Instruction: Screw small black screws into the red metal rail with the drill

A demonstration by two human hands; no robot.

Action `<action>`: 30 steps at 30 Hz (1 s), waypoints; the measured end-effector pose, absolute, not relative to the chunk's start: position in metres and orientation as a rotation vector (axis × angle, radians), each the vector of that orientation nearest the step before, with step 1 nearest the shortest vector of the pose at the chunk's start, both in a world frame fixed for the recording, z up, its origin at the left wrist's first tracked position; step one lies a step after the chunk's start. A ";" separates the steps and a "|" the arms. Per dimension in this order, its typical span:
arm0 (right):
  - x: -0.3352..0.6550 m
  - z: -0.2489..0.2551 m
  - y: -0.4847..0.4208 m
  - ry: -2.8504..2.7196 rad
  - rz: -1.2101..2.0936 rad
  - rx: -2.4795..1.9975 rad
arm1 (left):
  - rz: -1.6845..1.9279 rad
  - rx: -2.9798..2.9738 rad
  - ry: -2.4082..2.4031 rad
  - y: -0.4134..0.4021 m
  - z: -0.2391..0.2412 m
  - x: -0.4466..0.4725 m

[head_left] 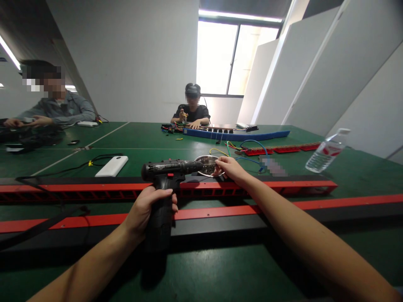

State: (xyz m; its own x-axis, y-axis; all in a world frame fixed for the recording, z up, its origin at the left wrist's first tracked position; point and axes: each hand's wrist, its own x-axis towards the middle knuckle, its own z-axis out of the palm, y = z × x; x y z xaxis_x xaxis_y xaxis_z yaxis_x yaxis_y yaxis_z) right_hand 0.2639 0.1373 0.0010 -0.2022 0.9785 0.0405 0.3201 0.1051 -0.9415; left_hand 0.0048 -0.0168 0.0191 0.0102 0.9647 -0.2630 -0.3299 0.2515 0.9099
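Note:
My left hand [147, 206] is wrapped round the grip of a black cordless screwdriver [166, 174], whose nose points right toward a small metal bowl [204, 160]. My right hand [231, 168] reaches to the bowl's right rim with fingertips pinched; what they hold is too small to make out. The bowl holds small dark parts. Just in front of both hands lie two long red and black rails [283, 184] across the green table [201, 272].
A white power bank [112, 166] with a black cable lies to the left. A tilted water bottle [326, 152] stands at the right. Coloured wires [248, 147] and a blue strip [236, 135] lie farther back. One person sits opposite, another at far left.

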 end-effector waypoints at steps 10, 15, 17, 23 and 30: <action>0.264 -0.002 0.139 -1.595 1.116 -1.278 | 1.169 0.759 1.094 -0.018 0.018 0.005; 0.261 0.003 0.134 -1.579 1.094 -1.306 | 1.187 0.754 1.098 -0.017 0.018 0.005; 0.260 0.006 0.132 -1.571 1.090 -1.311 | 1.192 0.756 1.108 -0.016 0.019 0.005; 0.262 0.000 0.137 -1.619 1.042 -1.273 | 1.176 0.756 1.105 -0.017 0.019 0.005; 0.264 -0.008 0.142 -1.695 1.006 -1.239 | 1.163 0.785 1.094 -0.016 0.016 0.003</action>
State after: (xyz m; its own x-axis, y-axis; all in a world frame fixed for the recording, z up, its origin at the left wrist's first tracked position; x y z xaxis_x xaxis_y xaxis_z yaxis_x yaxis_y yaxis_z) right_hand 0.2639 0.1420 -0.0076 -0.2093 0.9677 0.1409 0.3394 0.2070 -0.9176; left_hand 0.0029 -0.0156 0.0159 0.0276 0.9669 -0.2536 -0.3123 0.2493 0.9167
